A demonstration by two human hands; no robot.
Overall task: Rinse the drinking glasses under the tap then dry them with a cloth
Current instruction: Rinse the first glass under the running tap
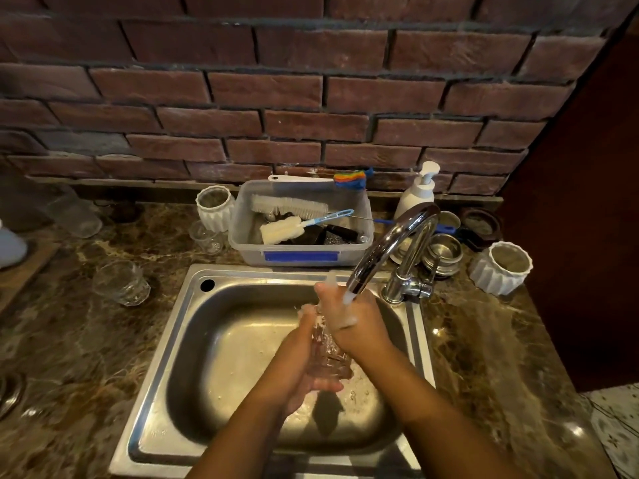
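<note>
The faceted drinking glass (328,357) is held tilted over the steel sink (193,340), just under the spout of the chrome tap (397,243), base toward the viewer. Water runs onto it and the fingers. The left hand (301,371) cups it from below and the left, fingers curled round its lower part. The right hand (349,323) wraps the upper part near the rim, fingers closed on it and wet.

Left of the sink, on the brown marble counter (86,340), stands a second faceted glass (121,283), with a smaller clear glass (206,237) farther back. Behind the sink a clear plastic tub (301,250) holds brushes; the blue strip on its front shows no readable writing. A white pump bottle (416,191), also without legible print, stands behind the tap.
</note>
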